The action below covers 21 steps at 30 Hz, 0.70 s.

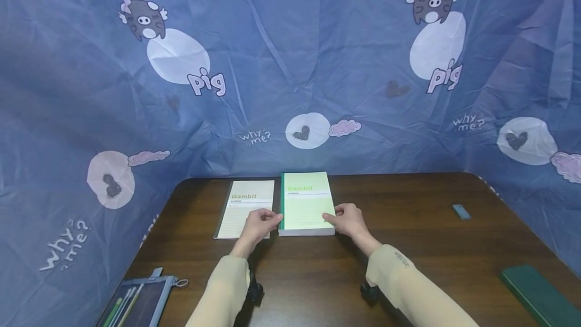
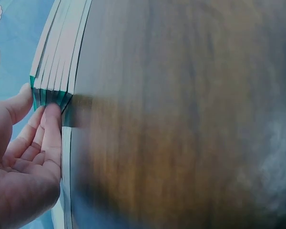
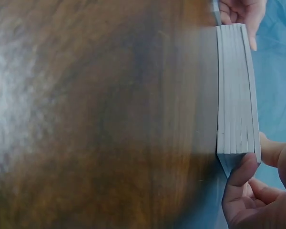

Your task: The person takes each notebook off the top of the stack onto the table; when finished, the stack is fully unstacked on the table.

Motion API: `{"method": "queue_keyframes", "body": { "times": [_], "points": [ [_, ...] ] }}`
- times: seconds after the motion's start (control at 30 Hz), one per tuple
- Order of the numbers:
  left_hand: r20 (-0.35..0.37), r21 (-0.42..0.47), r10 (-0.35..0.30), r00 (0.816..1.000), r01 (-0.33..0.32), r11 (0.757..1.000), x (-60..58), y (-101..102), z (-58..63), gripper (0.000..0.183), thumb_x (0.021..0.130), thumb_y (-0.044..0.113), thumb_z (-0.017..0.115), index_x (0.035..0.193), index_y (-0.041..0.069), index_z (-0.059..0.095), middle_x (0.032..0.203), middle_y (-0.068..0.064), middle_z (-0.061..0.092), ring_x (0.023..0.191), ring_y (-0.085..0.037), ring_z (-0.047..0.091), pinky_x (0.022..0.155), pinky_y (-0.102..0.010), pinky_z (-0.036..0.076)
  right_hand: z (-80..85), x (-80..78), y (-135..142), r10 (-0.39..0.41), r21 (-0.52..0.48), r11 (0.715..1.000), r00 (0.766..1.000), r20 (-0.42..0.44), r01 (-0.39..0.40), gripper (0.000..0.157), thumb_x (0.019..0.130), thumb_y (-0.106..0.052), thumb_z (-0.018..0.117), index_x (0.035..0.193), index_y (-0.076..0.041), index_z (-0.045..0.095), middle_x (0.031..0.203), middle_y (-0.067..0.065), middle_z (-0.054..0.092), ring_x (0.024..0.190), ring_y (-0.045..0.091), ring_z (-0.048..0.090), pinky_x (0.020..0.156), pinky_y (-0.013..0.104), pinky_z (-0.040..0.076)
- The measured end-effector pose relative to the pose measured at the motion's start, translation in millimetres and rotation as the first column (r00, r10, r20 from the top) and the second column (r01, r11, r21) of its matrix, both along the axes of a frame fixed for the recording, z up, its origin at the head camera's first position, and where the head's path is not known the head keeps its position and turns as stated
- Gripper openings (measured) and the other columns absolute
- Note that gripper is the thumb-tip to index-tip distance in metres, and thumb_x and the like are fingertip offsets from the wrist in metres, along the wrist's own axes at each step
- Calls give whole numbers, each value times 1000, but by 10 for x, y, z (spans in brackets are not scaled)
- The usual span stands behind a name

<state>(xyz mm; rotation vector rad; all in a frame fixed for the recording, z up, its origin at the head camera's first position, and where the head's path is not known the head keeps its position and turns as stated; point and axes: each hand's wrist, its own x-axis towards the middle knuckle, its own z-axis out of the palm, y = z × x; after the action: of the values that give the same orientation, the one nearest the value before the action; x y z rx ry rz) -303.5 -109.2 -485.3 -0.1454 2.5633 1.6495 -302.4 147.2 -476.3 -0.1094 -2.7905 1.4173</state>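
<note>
A thick stack of notebooks (image 1: pixel 307 208) lies at the table's far middle, its top cover pale green with a green spine and the word "Gambit". My left hand (image 1: pixel 258 223) grips the near left corner, thumb at the top edge and fingertips against the green spines (image 2: pixel 51 97). On the opposite corner my right hand (image 1: pixel 348 220) grips the stack, thumb over the cover and fingers along the side. Several page blocks (image 3: pixel 236 90) show one above another in the right wrist view. Left of the stack lies a cream notebook (image 1: pixel 247 198), partly covered by my left hand.
At the front left is a blue-edged pouch (image 1: pixel 164 299) holding several pens. A small blue object (image 1: pixel 461 211) lies on the right, and a dark green case (image 1: pixel 540 294) sits at the near right. Behind the brown table (image 1: pixel 404 198) hangs a blue patterned cloth (image 1: pixel 272 24).
</note>
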Motion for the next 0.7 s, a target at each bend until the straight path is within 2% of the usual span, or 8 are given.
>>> {"method": "queue_keyframes", "body": {
  "times": [0.13,0.3,0.4,0.5,0.57,0.7],
  "points": [
    [-8,1,-3,1000,3,1000,7,-8,-3,30,92,26,73,104,-1,69,89,-8,68,80,-19,65,72,-31,50,29,22,29,-3,-80,997,997,83,10,34,89,-22,76,105,7,68,70,7,60,57,15,57,54,27,48],
    [-28,8,-15,1000,15,1000,24,-16,-5,29,91,23,74,104,-3,69,88,-8,68,80,-18,65,70,-32,50,79,40,119,18,-150,989,993,114,-1,37,90,-17,75,111,11,62,77,11,63,53,14,59,51,28,53],
    [-33,0,-21,999,21,1000,27,-19,9,29,91,22,74,105,-3,69,88,-8,68,80,-18,64,71,-32,51,96,22,219,44,-201,979,990,133,-16,40,91,-16,73,117,12,59,78,12,64,50,12,61,48,25,51],
    [-39,-17,-30,999,29,999,31,-13,25,29,92,22,74,105,-3,69,87,-8,68,80,-18,64,71,-33,52,98,-6,361,83,-275,961,984,161,-36,41,94,-16,70,121,12,56,76,10,65,50,11,61,47,22,48],
    [-38,-21,-34,999,33,999,37,-8,31,28,92,22,73,105,-3,69,88,-7,68,80,-18,63,71,-33,52,91,-27,470,102,-344,938,979,179,-35,40,95,-16,69,121,11,56,74,8,66,49,11,60,47,20,46],
    [-44,-19,-44,998,43,999,47,-17,34,27,92,21,73,104,-3,69,87,-8,68,79,-18,63,71,-33,52,67,-51,681,99,-420,908,970,223,4,43,96,-16,67,128,10,53,72,5,66,50,8,58,47,17,44]
  ]
}}
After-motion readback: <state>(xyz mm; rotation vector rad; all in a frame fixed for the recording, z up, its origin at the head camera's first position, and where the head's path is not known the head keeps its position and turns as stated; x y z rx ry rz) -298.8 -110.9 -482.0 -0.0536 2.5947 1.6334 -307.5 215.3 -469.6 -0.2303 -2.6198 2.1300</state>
